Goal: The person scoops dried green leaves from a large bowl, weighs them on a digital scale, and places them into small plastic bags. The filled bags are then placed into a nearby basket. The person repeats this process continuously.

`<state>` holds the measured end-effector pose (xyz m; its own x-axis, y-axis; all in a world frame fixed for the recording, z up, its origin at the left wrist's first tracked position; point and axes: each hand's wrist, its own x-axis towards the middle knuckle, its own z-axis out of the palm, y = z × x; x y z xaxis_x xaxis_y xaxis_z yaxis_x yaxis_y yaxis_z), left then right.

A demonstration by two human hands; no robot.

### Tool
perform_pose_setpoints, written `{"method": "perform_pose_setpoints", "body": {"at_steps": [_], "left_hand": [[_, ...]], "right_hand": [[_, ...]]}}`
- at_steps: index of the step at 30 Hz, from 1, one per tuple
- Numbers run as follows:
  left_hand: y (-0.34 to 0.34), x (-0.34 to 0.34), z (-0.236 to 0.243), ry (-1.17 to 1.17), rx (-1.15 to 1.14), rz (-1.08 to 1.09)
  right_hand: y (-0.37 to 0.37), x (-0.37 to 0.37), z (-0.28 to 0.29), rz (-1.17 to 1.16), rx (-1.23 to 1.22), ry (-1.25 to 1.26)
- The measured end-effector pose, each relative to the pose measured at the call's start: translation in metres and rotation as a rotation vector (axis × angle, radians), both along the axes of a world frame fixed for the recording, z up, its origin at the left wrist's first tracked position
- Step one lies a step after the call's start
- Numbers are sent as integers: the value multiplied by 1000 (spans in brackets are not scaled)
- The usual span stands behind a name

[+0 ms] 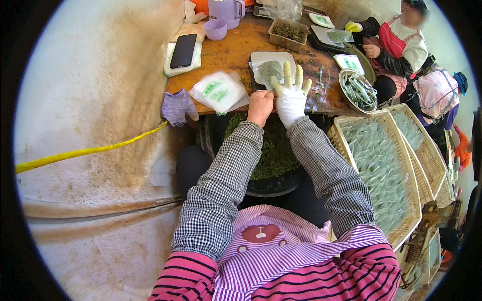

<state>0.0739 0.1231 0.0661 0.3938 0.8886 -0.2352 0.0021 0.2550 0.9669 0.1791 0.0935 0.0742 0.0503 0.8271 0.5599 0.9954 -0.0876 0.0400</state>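
Note:
My bare left hand [261,108] is closed at the table's near edge, knuckles up. Whatever its fingers grip, if anything, is hidden. Beside it, my right hand [291,103] wears a white glove with yellowish fingertips, its fingers spread apart. The right thumb lies over or against a clear plastic bag of green leaves [269,70], which rests on a pale scale-like tray [255,59] just beyond both hands. To the left lies a stack of flat clear bags [218,93] with green print. Below my hands stands a dark round tub of small green leaves [271,155].
A purple glove [176,108] hangs at the wooden table's [226,52] left corner, near a phone [183,51]. A bowl of filled packets [359,90] sits at right. Below it, a cream crate [414,200] holds many packets. A co-worker [401,45] sits across at right.

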Motion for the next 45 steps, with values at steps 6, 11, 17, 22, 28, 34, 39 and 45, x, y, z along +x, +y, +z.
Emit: {"method": "perform_pose_setpoints", "body": {"at_steps": [6, 11, 17, 22, 28, 34, 39, 45], "left_hand": [[-21, -17, -1, -12, -130, -83], [-80, -57, -43, 184, -199, -276], [-140, -92, -97, 242, -271, -294], [-150, -101, -91, 266, -230, -262], [-152, -102, -101, 257, -227, -210], [-148, -113, -117, 262, -273, -174], [-147, -114, -105, 282, -299, -150], [-143, -111, -103, 282, -304, -157]], "right_hand": [[-60, -14, 9, 67, 91, 305], [-146, -13, -107, -62, -707, 216], [-132, -23, -175, -34, -1510, 20], [-129, -12, -191, -93, -1539, 173], [-124, -4, -194, -282, -985, 332], [-137, -10, -211, -180, -982, 4], [-121, -5, -192, -272, -1252, 281], [-133, 5, -137, -232, -628, 1726]]}}
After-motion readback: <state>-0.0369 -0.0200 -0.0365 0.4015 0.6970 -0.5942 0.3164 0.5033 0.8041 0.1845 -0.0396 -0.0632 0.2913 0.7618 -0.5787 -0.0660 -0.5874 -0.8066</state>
